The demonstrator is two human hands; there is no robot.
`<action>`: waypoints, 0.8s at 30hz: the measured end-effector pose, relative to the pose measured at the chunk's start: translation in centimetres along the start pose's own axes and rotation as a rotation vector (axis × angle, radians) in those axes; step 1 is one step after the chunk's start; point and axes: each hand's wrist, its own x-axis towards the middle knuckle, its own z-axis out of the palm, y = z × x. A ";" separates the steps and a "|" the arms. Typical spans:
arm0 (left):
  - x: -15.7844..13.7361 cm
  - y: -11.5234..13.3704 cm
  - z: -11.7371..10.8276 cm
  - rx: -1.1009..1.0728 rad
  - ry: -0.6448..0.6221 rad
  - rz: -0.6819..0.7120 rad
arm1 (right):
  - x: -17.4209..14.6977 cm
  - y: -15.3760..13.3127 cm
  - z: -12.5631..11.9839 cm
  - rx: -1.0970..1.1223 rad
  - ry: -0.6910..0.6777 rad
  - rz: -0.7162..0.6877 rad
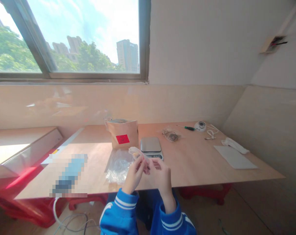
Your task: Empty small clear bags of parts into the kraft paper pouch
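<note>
Together, both hands pinching a small bag

We are holding a small clear bag point(136, 152) above the table's point(199, 163) near edge, left hand point(133, 174) and right hand point(160, 174) pinching it, its length running up-left toward the scale point(150, 145).

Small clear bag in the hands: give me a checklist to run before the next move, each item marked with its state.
1. Both hands on the small clear bag: left hand and right hand meet at it: ok.
2. Bag sealed: cannot tell.
3. Scale platform bare: ok.
4. Scale display on: cannot tell.
5. Brown paper bag upright, top open: ok.
6. Clear bags stacked beside left hand: ok.
</note>
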 end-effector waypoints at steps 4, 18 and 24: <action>0.0 0.0 -2.1 0.062 0.188 0.032 | 0.6 2.0 -1.0 0.067 0.248 0.103; 0.3 -3.3 1.4 -0.465 -0.031 -0.289 | 0.6 0.5 0.3 0.369 0.190 0.235; 0.1 -4.1 2.3 -0.533 0.077 -0.248 | 0.2 0.3 1.0 0.050 0.370 -0.061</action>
